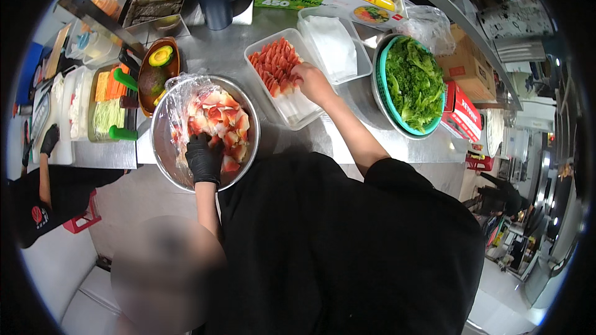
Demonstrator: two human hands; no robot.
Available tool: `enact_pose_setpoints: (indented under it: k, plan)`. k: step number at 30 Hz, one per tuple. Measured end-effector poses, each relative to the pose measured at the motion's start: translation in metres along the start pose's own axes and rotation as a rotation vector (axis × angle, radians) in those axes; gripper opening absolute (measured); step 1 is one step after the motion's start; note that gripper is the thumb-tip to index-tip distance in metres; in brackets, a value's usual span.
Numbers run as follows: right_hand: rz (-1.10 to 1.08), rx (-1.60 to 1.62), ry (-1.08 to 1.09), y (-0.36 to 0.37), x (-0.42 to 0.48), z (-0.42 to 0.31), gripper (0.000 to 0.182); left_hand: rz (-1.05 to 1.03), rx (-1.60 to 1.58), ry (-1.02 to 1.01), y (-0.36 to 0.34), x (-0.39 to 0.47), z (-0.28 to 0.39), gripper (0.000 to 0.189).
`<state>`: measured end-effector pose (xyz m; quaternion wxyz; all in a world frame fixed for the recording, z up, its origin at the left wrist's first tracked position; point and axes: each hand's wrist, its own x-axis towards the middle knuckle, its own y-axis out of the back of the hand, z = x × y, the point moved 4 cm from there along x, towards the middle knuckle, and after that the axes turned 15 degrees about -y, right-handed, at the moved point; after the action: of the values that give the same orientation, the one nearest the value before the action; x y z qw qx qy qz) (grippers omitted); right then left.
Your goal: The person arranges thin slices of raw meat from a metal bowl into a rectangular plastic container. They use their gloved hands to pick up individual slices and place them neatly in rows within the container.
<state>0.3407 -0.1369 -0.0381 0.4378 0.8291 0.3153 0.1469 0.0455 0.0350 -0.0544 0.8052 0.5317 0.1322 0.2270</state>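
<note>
My left hand (205,156), in a black glove, reaches into a large stainless steel bowl (160,170). Its fingers are among red-and-white shellfish slices (235,123), apparently surf clam, and what they hold is hidden. Clear plastic film (179,102) drapes over the bowl's left side. My bare right hand (312,83) bends its fingers down at the right side of a clear plastic container (291,123). Inside, overlapping red slices (274,63) lie in rows on white paper (298,102). Whether a slice is pinched between the fingertips is unclear.
Behind stands a second container (333,46) lined with white paper. Lettuce fills a teal basket (440,107) at right. A brown dish (174,72) holds avocados (160,56). A green-handled tray (123,134) contains cut vegetables. At far left is another person's gloved hand (50,139).
</note>
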Motion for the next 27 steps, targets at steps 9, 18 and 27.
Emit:
enact_pose_setpoints:
  k: [9,18,27]
  plan:
    - [0.143,0.245,-0.127,0.015,-0.021,-0.015,0.014,0.075,-0.169,-0.018,-0.007,-0.006,0.001,0.028]
    - [-0.546,0.844,-0.236,-0.022,-0.081,-0.124,0.012,0.326,-1.388,0.208,0.046,0.008,0.028,0.018]
    - [-0.648,0.921,-0.204,-0.032,-0.060,-0.166,0.011,0.471,-1.328,0.123,0.068,0.010,0.053,0.014]
